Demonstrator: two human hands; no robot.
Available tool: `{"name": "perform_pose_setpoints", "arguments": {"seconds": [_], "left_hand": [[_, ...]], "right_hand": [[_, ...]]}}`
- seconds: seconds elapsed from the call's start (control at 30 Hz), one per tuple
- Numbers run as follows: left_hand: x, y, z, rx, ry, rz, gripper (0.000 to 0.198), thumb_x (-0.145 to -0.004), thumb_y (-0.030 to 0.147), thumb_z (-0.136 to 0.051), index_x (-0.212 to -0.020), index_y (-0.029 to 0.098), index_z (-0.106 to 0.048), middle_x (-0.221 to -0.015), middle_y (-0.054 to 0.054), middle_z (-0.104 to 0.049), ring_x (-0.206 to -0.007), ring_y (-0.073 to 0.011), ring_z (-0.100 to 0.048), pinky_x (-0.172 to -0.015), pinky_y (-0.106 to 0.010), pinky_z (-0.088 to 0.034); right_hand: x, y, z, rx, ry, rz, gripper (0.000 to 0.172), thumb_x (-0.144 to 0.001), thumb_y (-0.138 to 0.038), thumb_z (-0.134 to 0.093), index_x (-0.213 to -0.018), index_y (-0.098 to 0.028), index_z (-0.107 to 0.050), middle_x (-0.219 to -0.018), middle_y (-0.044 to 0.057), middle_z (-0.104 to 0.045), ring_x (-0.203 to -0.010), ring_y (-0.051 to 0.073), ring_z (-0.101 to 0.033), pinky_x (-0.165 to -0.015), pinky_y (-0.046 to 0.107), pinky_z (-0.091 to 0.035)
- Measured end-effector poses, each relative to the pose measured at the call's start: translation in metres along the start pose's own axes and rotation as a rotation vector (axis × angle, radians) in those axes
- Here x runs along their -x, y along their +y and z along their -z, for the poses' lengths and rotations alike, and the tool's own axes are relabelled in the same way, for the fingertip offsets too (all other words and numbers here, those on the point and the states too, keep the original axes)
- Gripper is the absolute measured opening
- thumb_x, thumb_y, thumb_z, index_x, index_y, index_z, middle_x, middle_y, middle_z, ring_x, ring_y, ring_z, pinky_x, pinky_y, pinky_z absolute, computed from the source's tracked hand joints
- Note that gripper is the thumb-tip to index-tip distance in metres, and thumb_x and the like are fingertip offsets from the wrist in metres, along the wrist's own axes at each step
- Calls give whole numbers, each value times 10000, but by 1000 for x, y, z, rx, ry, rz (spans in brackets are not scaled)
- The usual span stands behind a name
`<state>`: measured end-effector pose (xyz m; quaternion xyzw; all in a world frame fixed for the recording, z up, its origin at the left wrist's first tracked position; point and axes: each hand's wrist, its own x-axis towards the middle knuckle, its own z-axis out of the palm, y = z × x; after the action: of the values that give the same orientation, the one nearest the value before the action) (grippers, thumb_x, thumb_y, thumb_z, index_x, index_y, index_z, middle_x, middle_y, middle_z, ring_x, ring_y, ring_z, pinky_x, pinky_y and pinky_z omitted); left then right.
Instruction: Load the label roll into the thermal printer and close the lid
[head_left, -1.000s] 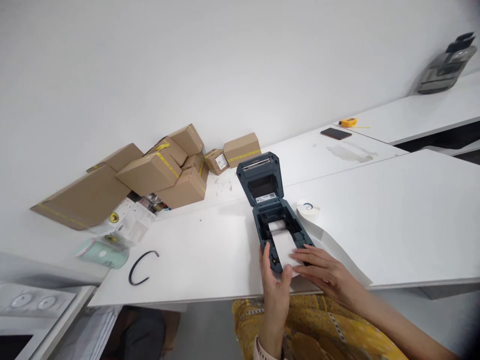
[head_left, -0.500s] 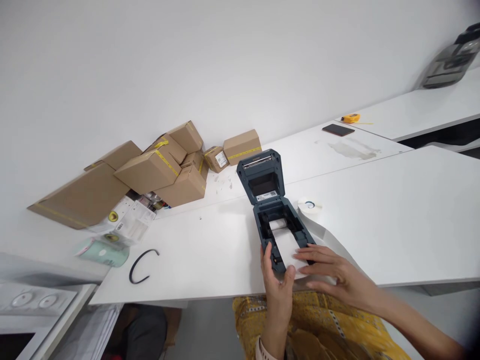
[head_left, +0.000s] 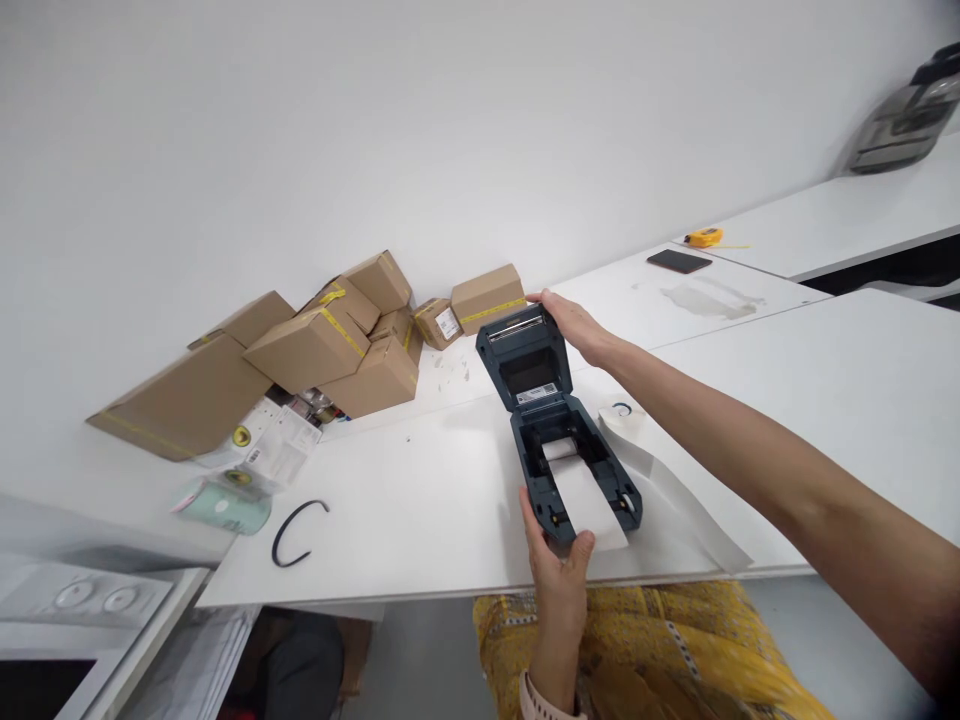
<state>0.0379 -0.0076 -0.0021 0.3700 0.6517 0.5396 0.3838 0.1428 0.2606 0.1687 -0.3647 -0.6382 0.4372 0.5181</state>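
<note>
A dark blue label printer (head_left: pixel 559 440) stands open near the front edge of the white table (head_left: pixel 420 500), with a strip of white label paper (head_left: pixel 589 500) running out of its front. My left hand (head_left: pixel 555 565) grips the printer's front left corner, thumb on the paper's end. My right hand (head_left: pixel 574 322) reaches far forward and rests its fingers on the top edge of the raised lid (head_left: pixel 523 355). A loose white paper strip (head_left: pixel 679 495) lies to the right of the printer, leading from a small roll (head_left: pixel 621 412).
Several taped cardboard boxes (head_left: pixel 330 345) are heaped at the back left against the wall. Paper packets (head_left: pixel 277 450), a pale green roll (head_left: pixel 225 505) and a black curved cable (head_left: pixel 298 532) lie left. A phone (head_left: pixel 679 261) and yellow tape measure (head_left: pixel 703 237) sit far right.
My right hand left the paper at the printer's front and reached up to the top of the open lid. My left hand stayed at the front corner.
</note>
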Motion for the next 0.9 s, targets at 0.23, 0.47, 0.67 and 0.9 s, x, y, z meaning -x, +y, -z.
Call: {"name": "perform_pose_setpoints", "arguments": {"seconds": [0.23, 0.47, 0.67, 0.9], "left_hand": [[2, -21, -5, -19, 110, 63, 1128, -733, 637, -752, -1574, 147, -180, -1537, -229, -418, -1272, -273, -581, -990, -317, -512], [8, -22, -8, -18, 213, 158, 962, -693, 663, -768, -1412, 154, -381, -1388, -195, -542, -1026, -227, -643, -827, -310, -530], [16, -16, -11, 68, 122, 252, 774, -737, 673, -719, -1287, 214, -427, -1173, -123, -622, -741, -167, -625, -477, -255, -476], [25, -11, -9, 98, 124, 306, 616, -720, 743, -692, -989, 217, -520, -991, -51, -649, -500, -89, -553, -397, -226, -389]], "right_hand": [[67, -5, 10, 102, -18, 127, 322, -985, -460, -446, -1081, -239, -660, -1125, 31, -676, -1062, 227, -598, -990, 409, -466], [138, 24, 28, 211, -155, 395, 326, -1021, -407, -441, -1287, -302, -596, -1375, 63, -605, -1316, 268, -534, -1118, 478, -410], [189, 47, 27, 358, -186, 533, 424, -1004, -284, -488, -1426, -315, -494, -1498, 86, -515, -1452, 283, -401, -1183, 520, -367], [206, 60, 25, 419, -214, 543, 418, -991, -244, -514, -1406, -288, -526, -1521, 90, -500, -1485, 286, -353, -1193, 527, -363]]}}
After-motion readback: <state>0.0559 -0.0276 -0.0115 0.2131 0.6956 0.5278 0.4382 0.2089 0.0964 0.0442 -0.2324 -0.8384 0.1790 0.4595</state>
